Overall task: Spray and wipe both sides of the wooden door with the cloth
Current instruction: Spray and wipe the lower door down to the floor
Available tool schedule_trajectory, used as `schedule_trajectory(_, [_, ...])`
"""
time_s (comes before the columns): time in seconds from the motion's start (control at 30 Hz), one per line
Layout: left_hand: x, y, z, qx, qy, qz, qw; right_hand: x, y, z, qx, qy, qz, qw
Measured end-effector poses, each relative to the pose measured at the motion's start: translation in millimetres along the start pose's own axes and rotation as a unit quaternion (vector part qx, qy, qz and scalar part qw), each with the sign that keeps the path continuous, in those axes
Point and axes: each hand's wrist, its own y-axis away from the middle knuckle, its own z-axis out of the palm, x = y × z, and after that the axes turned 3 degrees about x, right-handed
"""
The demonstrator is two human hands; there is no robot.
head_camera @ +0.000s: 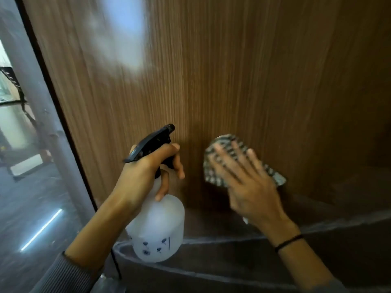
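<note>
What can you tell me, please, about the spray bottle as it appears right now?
The spray bottle has a rounded, translucent white body, plastic by the look of it, with dark handwritten marks low on its side, and a black trigger head whose nozzle points up toward the wooden door. It is held off the floor and tilted. The left hand wraps its neck in a closed grip, fingers over the trigger. Nothing else visibly touches it; its fill level cannot be judged.

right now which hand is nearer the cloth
Right. The right hand presses flat on the cloth against the door; the left hand is beside it, holding the spray bottle.
</note>
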Motion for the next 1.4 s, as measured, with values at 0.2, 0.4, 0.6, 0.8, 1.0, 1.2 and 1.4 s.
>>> schedule_trajectory(0.2, [-17.0, 11.3, 13.7, -0.011, 0.019, -0.013, 1.000, -13.2, 9.6, -3.1, 0.072, -0.032, 0.180, 0.981])
schedule_trajectory(0.4, [-21.4, 23.0, 11.8, 0.025, 0.021, -0.024, 0.999, -76.7, 8.4, 47.4, -0.047, -0.068, -0.078, 0.993])
schedule_trajectory(0.6, [-34.3, 21.8, 28.0, -0.004, -0.005, -0.037, 0.999, -58.1, 40.8, 48.8, -0.049, -0.072, -0.044, 0.995])
schedule_trajectory(0.8, [-56.0, 14.6, 54.7, -0.072, 0.028, -0.064, 0.995, 12.7, 80.9, 7.4, 0.060, -0.033, 0.200, 0.977])
schedule_trajectory(1.0, [-76.2, 16.2, 86.5, -0.120, 0.037, -0.083, 0.989, 42.0, 99.1, -24.9, 0.116, -0.129, 0.343, 0.923])
schedule_trajectory(1.2, [-83.0, 11.5, 137.4, -0.208, 0.035, -0.064, 0.975, 36.7, 109.2, -41.2, 0.155, -0.196, 0.381, 0.890])
schedule_trajectory(1.4, [-85.5, 4.9, 188.2, -0.261, 0.036, -0.083, 0.961, 49.4, 134.9, -62.5, 0.262, -0.132, 0.484, 0.825])
